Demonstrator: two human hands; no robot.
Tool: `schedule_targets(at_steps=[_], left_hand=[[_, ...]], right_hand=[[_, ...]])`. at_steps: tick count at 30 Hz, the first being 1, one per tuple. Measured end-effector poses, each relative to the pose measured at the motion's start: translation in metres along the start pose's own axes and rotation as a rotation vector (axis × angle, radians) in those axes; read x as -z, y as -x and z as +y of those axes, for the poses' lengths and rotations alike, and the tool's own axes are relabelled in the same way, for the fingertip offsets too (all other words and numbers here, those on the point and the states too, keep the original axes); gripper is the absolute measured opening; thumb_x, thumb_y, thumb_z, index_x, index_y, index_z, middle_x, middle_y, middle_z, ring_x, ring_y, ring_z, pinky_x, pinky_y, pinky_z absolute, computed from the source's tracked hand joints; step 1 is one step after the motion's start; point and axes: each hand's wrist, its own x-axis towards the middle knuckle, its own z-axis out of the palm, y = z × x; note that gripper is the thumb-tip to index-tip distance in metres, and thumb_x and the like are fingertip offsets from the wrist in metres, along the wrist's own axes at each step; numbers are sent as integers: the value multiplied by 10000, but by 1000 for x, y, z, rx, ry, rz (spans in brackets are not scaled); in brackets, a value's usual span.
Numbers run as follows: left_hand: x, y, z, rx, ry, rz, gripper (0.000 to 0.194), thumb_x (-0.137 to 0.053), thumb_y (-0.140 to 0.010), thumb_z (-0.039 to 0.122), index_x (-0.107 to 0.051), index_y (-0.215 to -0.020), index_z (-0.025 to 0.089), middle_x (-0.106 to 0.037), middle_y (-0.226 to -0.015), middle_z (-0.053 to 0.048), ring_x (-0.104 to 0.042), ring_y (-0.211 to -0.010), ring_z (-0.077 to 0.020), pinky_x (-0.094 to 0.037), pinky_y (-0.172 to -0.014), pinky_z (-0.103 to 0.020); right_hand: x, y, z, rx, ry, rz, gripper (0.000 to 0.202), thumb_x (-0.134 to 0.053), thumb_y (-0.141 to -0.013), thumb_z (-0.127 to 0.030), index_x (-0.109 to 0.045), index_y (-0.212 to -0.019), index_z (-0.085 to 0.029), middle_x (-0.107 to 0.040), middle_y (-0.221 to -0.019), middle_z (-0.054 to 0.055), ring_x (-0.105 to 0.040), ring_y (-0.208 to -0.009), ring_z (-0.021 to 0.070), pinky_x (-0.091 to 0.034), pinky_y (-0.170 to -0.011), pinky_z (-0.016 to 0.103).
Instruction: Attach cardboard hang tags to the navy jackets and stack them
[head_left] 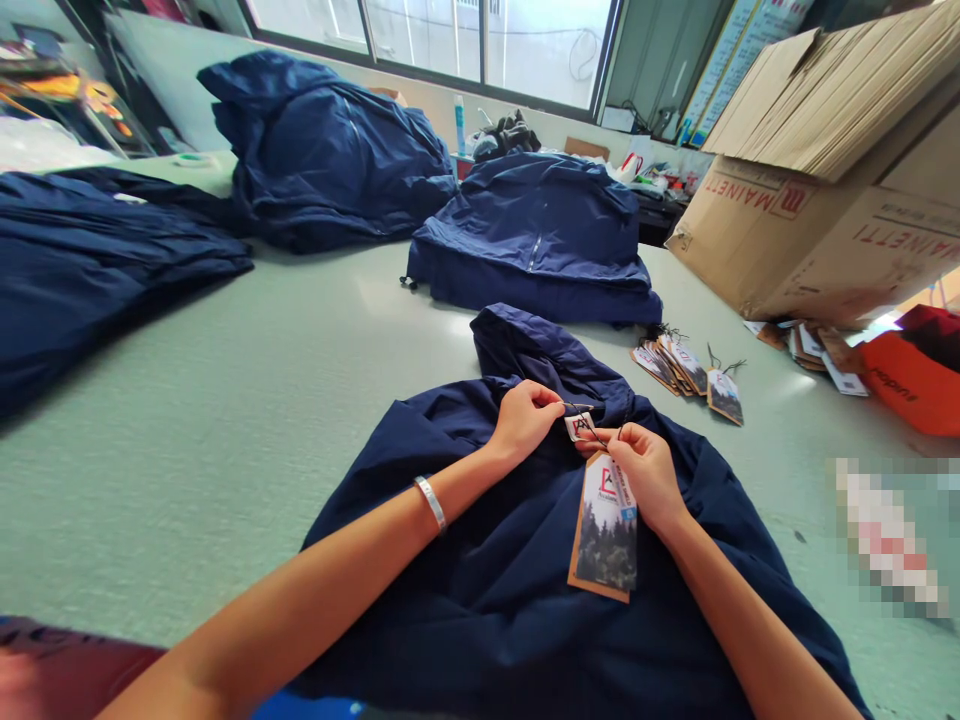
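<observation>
jacket (487,600) on a table (315,340), hang tag (604,540) over its front; second garment (495,230) behind; loose tags (679,362) right of the jacket's hood (525,345); cardboard box (810,235) beyond them; garment pile (82,280) at left.

MAINETTI marked the cardboard box (795,245).
It stood there twice, upside down; the hang tag (604,535) carried unreadably small lettering.

Smooth, faintly glossy cloth is seen in the jacket (465,600), smooth printed card in the hang tag (604,545), matt cardboard in the box (750,235), and shiny metal in the bracelet (431,504).
</observation>
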Motion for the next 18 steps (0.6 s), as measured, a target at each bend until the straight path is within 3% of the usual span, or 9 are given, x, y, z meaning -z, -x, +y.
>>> schedule_targets(at_steps=[10, 18], left_hand=[[1, 1, 7, 105, 59, -10, 68, -653, -648, 93, -690, -623, 144, -671, -643, 0, -603, -626, -123, -460, -637, -242], [2, -1, 3, 115, 81, -9, 47, -661, -643, 120, -692, -621, 146, -676, -633, 0, -601, -617, -127, -454, -635, -244]], right_hand=[[1, 2, -2, -8, 34, -2, 208, -659, -605, -193, -462, -539, -206, -765, -891, 89, -738, -804, 270, -563, -716, 359], [1, 0, 1, 14, -29, 2, 230, -681, -682, -267, -477, -590, -214, -770, -898, 72, -734, -767, 236, -573, -749, 375]])
